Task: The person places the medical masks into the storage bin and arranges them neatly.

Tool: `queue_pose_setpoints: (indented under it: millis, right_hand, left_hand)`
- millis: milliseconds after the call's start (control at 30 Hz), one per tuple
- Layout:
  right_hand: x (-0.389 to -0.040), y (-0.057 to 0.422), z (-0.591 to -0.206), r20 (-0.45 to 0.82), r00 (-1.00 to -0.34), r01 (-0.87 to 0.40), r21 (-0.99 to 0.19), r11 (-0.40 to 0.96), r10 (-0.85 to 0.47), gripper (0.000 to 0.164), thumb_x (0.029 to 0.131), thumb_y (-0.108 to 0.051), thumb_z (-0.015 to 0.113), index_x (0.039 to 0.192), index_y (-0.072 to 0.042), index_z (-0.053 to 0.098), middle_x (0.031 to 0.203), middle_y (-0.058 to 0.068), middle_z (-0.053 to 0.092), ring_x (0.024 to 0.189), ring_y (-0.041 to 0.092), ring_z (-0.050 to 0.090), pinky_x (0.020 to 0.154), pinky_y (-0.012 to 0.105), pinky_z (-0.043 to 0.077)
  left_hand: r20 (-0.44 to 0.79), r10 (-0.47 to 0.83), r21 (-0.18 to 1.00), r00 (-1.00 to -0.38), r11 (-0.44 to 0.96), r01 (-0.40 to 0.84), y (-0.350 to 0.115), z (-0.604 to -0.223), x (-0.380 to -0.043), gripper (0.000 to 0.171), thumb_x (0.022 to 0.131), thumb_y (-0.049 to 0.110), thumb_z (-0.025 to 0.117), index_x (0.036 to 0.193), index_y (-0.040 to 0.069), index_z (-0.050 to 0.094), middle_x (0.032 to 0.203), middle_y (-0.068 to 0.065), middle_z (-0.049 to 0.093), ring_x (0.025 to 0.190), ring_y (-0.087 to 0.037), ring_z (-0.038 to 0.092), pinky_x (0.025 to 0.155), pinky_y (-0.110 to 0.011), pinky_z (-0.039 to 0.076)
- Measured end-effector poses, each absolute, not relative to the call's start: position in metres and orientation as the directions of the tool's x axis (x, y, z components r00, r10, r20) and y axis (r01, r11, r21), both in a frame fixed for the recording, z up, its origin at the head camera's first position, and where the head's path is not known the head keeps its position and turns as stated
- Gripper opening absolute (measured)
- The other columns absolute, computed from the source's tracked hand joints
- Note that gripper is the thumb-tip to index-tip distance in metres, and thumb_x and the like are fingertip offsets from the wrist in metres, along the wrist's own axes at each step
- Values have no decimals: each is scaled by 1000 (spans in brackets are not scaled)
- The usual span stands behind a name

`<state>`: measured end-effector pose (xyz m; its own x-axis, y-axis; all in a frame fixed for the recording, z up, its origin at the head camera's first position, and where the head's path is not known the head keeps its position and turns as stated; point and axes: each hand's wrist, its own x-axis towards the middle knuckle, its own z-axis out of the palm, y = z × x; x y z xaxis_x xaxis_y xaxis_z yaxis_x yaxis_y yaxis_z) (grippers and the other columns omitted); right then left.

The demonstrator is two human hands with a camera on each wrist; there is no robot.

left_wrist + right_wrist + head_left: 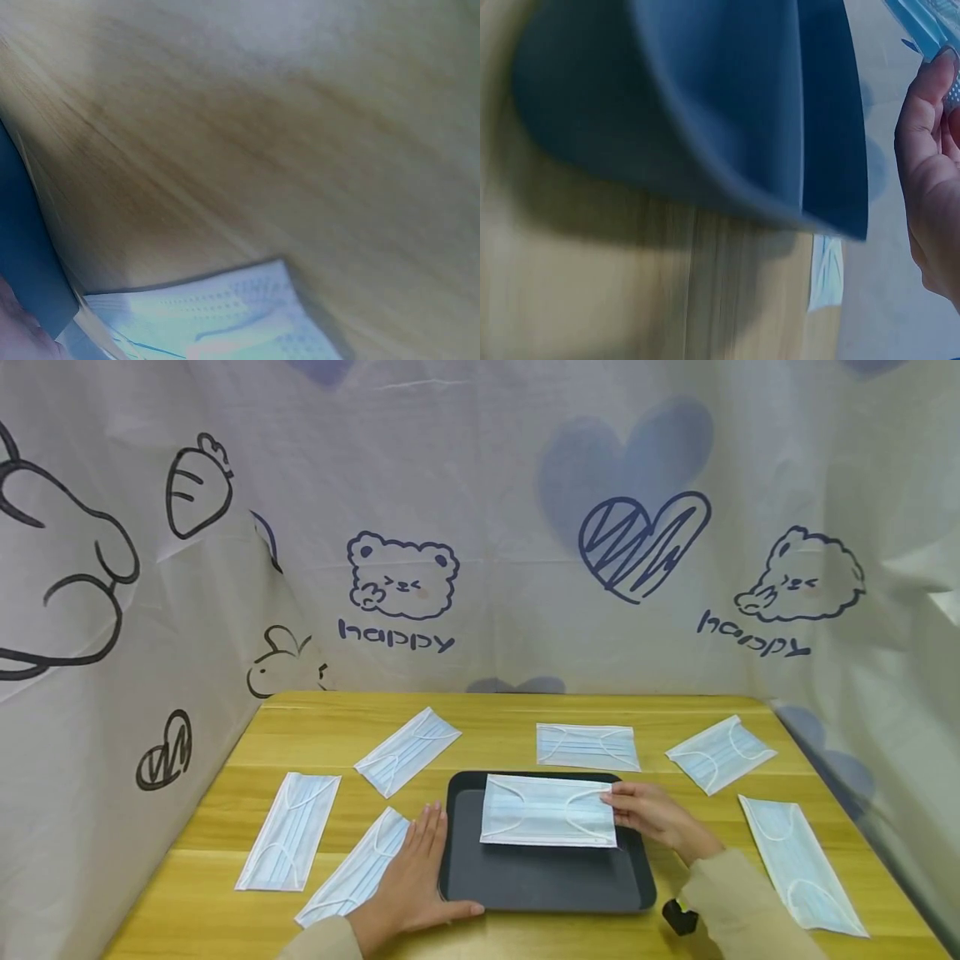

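Note:
My right hand (654,817) pinches the right end of a pale blue face mask (547,811) with white ear loops. The mask is held over the back part of a dark grey tray (551,885). In the right wrist view, the thumb and fingers (934,82) grip the mask's edge (922,22) beyond the tray wall (735,172). My left hand (416,877) has its fingers straight, right at the tray's left rim, with the thumb along the front left corner. It partly covers another face mask (360,868), whose end (202,315) shows in the left wrist view.
More face masks lie around the tray on the wooden table (225,860): one far left (290,832), one back left (408,752), one behind the tray (587,747), one back right (722,754) and one far right (804,866). A printed curtain (495,593) hangs behind and beside the table.

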<state>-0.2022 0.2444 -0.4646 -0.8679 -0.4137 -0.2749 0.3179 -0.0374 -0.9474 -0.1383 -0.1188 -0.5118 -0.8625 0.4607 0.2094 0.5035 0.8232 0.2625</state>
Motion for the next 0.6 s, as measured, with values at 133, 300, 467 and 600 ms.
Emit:
queue_pose_setpoints:
  millis: [133, 300, 467, 600]
  right_hand:
    - [-209, 233, -468, -280, -856, 326, -945, -35, -435, 22, 93, -4, 51, 78, -19, 59, 78, -10, 61, 69, 3, 56, 67, 18, 50]
    - [-217, 221, -471, -310, -850, 328, -944, 34, -425, 21, 92, -6, 55, 74, -17, 57, 74, -8, 60, 67, 5, 55, 66, 20, 50]
    - [-221, 214, -473, -326, -843, 331, -941, 65, -429, 24, 92, -5, 54, 71, -17, 55, 72, -8, 60, 65, 6, 54, 65, 21, 50]
    - [-222, 209, -474, -341, -840, 336, -938, 88, -423, 25, 91, -4, 55, 69, -17, 55, 70, -8, 58, 64, 7, 53, 64, 21, 50]
  left_hand:
    - [190, 463, 263, -866, 826, 500, -119, -510, -138, 128, 66, 90, 35, 144, -9, 17, 153, -25, 15, 142, -37, 16, 105, -15, -24]
    - [181, 465, 267, -867, 825, 498, -119, -509, -139, 128, 65, 90, 35, 144, -9, 17, 153, -25, 15, 142, -37, 15, 105, -15, -24]
    - [189, 467, 263, -864, 823, 503, -119, -509, -138, 128, 66, 91, 32, 144, -9, 17, 152, -25, 15, 142, -38, 15, 105, -14, -24]
    - [202, 469, 263, -860, 819, 509, -119, -509, -138, 128, 66, 91, 29, 143, -10, 18, 152, -26, 16, 141, -38, 17, 106, -15, -24]
